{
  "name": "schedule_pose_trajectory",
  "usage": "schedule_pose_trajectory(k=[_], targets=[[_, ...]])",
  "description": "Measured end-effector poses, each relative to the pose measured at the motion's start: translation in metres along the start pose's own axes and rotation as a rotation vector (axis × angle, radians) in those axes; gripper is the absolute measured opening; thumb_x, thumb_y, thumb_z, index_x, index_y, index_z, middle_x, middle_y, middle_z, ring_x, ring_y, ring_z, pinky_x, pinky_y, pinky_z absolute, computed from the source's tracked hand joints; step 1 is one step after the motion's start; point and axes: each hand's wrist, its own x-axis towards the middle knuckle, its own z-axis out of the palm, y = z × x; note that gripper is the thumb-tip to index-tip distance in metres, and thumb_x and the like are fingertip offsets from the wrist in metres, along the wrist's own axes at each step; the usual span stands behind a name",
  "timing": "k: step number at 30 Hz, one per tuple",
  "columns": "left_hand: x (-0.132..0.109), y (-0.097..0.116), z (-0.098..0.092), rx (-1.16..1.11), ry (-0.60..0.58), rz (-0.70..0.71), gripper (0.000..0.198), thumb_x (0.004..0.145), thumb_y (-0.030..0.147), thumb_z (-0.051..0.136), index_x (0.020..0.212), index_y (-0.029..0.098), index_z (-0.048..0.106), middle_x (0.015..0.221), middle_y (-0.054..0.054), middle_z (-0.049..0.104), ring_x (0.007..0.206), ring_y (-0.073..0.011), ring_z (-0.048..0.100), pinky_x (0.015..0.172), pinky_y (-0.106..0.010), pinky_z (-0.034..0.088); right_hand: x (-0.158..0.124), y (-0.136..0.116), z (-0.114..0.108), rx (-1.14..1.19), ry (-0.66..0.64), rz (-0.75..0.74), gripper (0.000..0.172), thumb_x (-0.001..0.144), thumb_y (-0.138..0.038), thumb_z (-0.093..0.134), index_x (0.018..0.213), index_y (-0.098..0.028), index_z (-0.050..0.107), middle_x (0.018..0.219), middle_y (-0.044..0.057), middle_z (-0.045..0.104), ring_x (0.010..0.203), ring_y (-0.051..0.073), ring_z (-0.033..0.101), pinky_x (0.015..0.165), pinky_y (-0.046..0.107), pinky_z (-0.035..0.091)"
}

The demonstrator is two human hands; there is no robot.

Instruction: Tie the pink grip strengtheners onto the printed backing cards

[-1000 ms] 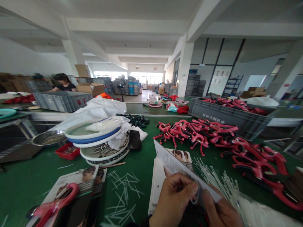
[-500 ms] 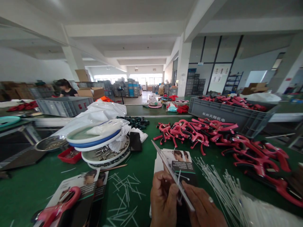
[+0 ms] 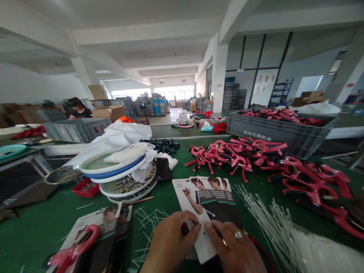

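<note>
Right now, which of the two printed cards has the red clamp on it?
The lower-left card, with the red clamp lying on it. The other card, held by the left hand and right hand, shows no clamp.

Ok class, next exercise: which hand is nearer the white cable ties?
Right. The right hand sits just left of the white cable ties; the left hand is farther left, on the other side of the printed card.

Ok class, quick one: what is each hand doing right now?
Left hand: closed, holding a printed card.
Right hand: closed on the same card.
</note>
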Motion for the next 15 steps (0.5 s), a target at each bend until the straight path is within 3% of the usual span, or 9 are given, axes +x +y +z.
schedule_pose_trajectory(k=[4,9,12,15], targets=[[0.005,-0.004,0.005,-0.020,0.145,0.034,0.015,0.077,0.030,0.055,0.070,0.022,0.067,0.066,0.000,0.056,0.054,-0.0125,0.048,0.053,-0.022,0.032,0.000,-0.003,0.006,0.019,-0.018,0.085,0.045,0.072,-0.005,0.042,0.109,-0.022,0.059,0.098,0.005,0.067,0.084,0.023,0.060,0.070,0.035,0.050],[0.008,-0.007,0.008,-0.362,0.243,0.180,0.019,0.081,0.034,0.053,0.070,0.020,0.060,0.072,-0.002,0.049,0.066,-0.0145,0.047,0.056,-0.022,0.039,0.007,0.002,0.002,0.175,-0.062,0.181,0.050,0.066,-0.002,0.044,0.110,-0.019,0.060,0.099,0.007,0.065,0.084,0.022,0.058,0.073,0.033,0.050],[0.007,-0.011,0.021,-0.512,0.187,0.140,0.021,0.080,0.036,0.055,0.069,0.019,0.057,0.079,-0.003,0.050,0.071,-0.0150,0.048,0.057,-0.022,0.041,0.007,0.006,-0.001,0.264,-0.079,0.236,0.048,0.064,-0.004,0.045,0.106,-0.019,0.063,0.098,0.008,0.065,0.085,0.022,0.057,0.076,0.034,0.049],[0.000,-0.022,0.042,-0.657,0.314,-0.013,0.022,0.077,0.041,0.058,0.075,0.019,0.056,0.083,-0.003,0.051,0.079,-0.0166,0.051,0.064,-0.024,0.045,0.005,0.010,-0.003,0.333,-0.105,0.269,0.047,0.064,-0.006,0.047,0.106,-0.020,0.063,0.099,0.007,0.065,0.088,0.022,0.057,0.078,0.034,0.049]])
